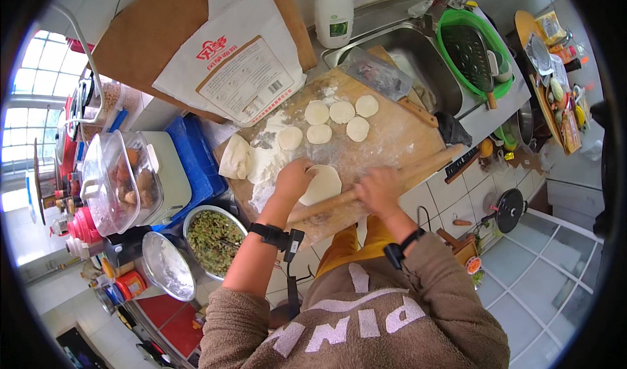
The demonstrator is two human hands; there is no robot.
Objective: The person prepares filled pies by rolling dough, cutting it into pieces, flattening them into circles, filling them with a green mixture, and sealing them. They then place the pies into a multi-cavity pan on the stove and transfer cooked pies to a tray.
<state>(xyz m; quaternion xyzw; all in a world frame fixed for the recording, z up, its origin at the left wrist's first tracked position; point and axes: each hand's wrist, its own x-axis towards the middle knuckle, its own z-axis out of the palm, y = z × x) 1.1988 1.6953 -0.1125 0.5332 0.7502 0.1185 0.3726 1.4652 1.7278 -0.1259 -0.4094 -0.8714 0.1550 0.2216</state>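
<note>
My left hand pinches the upper left edge of a flat, round dough wrapper on the floured wooden board. Blurred by motion, my right hand lies over a long wooden rolling pin. The pin slants across the board, and its left part covers the wrapper's lower edge. Several small flattened dough rounds sit farther up the board. Left of them, a thick lump of dough rests beside a heap of loose white flour.
A steel bowl of chopped green filling and a flour-dusted metal bowl stand at left. A wooden-handled knife, partly under a plastic bag, lies near the sink. A printed paper flour sack stands behind the board.
</note>
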